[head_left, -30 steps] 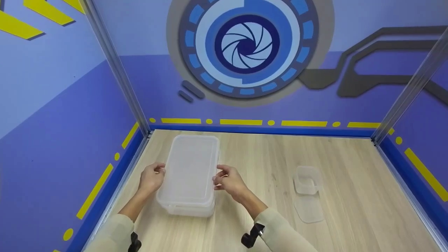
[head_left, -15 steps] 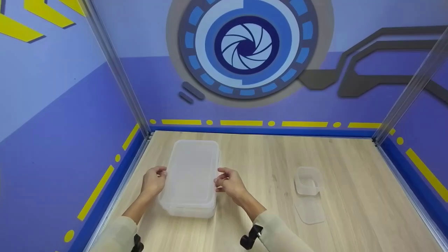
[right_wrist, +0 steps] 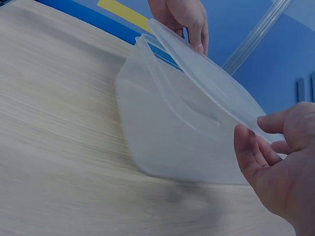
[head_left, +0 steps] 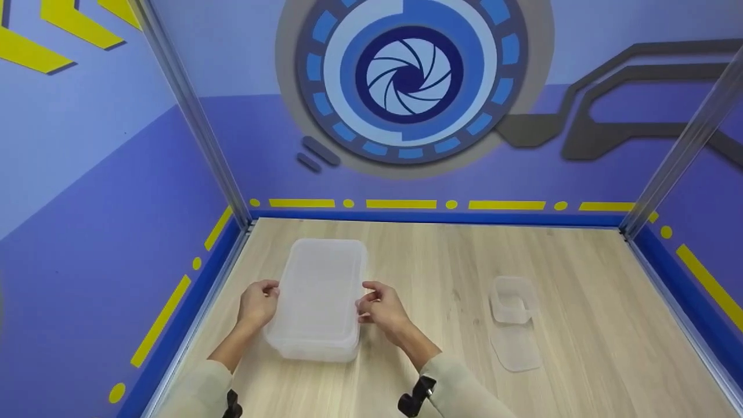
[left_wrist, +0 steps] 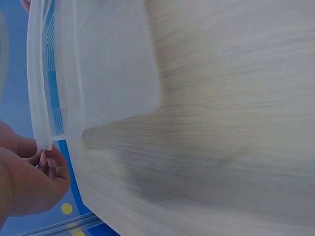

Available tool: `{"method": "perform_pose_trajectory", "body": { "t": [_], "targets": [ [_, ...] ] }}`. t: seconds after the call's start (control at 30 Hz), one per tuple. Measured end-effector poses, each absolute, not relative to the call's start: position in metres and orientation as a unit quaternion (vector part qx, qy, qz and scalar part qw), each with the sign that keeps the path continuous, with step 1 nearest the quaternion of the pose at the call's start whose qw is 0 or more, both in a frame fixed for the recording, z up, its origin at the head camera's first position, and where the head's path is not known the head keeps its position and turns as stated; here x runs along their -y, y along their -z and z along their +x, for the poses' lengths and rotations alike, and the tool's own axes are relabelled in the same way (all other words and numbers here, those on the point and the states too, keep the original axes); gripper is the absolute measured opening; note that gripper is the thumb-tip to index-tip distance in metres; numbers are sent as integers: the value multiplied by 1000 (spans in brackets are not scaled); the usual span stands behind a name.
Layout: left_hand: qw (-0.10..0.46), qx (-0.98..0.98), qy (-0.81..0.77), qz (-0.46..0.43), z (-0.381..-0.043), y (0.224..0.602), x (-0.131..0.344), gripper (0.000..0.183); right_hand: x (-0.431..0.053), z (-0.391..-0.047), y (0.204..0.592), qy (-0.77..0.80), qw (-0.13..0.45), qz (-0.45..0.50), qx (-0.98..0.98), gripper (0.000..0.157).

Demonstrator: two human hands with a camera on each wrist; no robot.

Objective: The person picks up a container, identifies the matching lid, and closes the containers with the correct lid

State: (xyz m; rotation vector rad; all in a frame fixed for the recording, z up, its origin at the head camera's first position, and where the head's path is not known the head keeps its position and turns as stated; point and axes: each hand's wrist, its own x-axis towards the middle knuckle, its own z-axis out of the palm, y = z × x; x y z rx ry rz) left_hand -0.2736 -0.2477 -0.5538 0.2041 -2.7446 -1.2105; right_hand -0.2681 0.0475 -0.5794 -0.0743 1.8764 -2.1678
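Note:
A frosted rectangular lid (head_left: 322, 290) is above a large clear plastic container (head_left: 316, 353) on the left of the table. My left hand (head_left: 256, 302) pinches the lid's left edge, and my right hand (head_left: 386, 307) pinches the right edge. The right wrist view shows the lid (right_wrist: 211, 81) tilted, with a gap between it and the container's rim at the end facing that camera. In the left wrist view, blue wall shows between the raised lid (left_wrist: 39, 73) and the container (left_wrist: 115, 64). Thumb and fingers of the left hand (left_wrist: 37, 179) meet at the lid's edge.
On the right of the wooden table (head_left: 441, 348) stands a small square clear container (head_left: 509, 317). Its size of flat lid (head_left: 516, 353) lies just in front of it. A blue back wall (head_left: 406, 186) and side walls with metal corner posts enclose the table.
Both hands have brought the lid slightly toward me and down over the large container. The small container and small flat lid have stayed in place.

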Motion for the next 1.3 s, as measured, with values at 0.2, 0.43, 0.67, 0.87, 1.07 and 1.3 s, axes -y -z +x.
{"method": "perform_pose_trajectory", "body": {
  "t": [0.2, 0.43, 0.67, 0.87, 1.07, 1.3],
  "targets": [
    [59, 910, 404, 73, -274, 555, 245, 27, -48, -267, 581, 751, 139, -25, -645, 63],
    [61, 911, 401, 70, -273, 558, 244, 28, -50, -266, 583, 745, 141, -28, -652, 65],
    [60, 913, 397, 73, -274, 562, 244, 28, -50, -264, 585, 735, 140, -20, -663, 64],
    [62, 914, 395, 69, -276, 564, 244, 26, -50, -264, 584, 733, 136, -20, -666, 65],
    [50, 911, 402, 74, -278, 563, 246, 26, -49, -265, 583, 719, 132, -25, -681, 66],
    [28, 906, 413, 86, -276, 564, 246, 28, -49, -264, 585, 698, 127, -38, -704, 69]
  ]
}}
